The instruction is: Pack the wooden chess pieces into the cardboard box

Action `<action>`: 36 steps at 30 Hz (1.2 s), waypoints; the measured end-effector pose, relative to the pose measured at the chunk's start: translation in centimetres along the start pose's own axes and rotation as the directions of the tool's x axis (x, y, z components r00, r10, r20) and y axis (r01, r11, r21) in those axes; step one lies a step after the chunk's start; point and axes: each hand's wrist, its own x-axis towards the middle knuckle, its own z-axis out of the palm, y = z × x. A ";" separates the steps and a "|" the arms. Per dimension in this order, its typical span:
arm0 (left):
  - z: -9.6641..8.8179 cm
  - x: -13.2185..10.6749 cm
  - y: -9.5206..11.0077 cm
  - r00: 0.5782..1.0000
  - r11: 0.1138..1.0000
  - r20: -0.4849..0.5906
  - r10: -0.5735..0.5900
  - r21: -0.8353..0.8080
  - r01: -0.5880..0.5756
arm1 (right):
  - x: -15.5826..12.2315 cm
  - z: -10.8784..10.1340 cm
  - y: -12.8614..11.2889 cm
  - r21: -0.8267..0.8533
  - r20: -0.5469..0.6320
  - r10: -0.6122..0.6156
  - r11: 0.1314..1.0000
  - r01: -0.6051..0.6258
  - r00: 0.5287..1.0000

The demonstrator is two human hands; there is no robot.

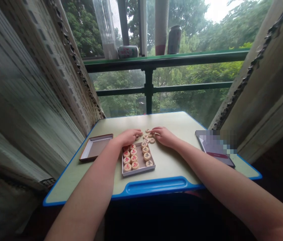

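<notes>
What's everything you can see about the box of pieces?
The box is shallow, open-topped, with thin pale walls, perhaps cardboard. It lies flat on the table. Round red-marked pieces line its left, dark-marked ones its right, bare floor between. The left hand hides its far left corner, so touch there is unclear.

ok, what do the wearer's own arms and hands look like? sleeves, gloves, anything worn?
Left hand and right hand are ungloved. Left forearm and right forearm are bare and taper to the wrist; no sleeve, watch, bracelet, cable or marking shows. No rings visible, but the fingers are too small to be sure.
</notes>
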 end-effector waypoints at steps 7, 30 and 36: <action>0.0 0.2 -0.7 0.998 0.995 -0.051 0.028 0.100 -0.023 | -0.1 0.0 -0.2 0.010 -0.085 0.080 0.997 -0.079 0.993; -0.7 -0.7 -1.3 0.969 0.977 -0.157 -0.189 0.065 0.201 | -1.1 -1.1 -1.0 -0.049 -0.019 0.076 0.996 -0.077 0.997; -0.5 -0.3 0.2 0.989 0.994 -0.141 0.044 0.103 -0.030 | -1.1 -1.6 -1.1 -0.063 0.011 0.169 0.984 -0.168 0.986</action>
